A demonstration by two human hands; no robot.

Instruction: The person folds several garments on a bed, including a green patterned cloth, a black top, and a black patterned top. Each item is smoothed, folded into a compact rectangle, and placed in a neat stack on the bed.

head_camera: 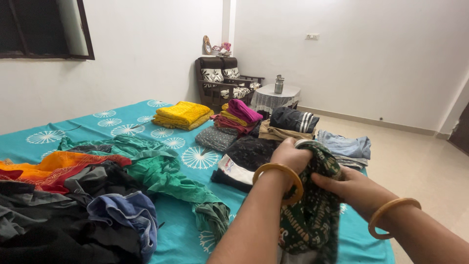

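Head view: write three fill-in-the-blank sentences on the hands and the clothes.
1. Both hands, left hand and right hand, hold a dark green patterned ____.
2. Each wrist wears a tan ____.
3. The folded yellow cloth stack lies on a bedsheet coloured ____.

Missing words: cloth; bangle; teal.

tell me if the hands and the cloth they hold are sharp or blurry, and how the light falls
Head view: left hand, right hand and the dark green patterned cloth look slightly soft; light is even and indoor, shadows faint, no glare; the folded yellow cloth reads clearly; straight wall edges bow slightly.
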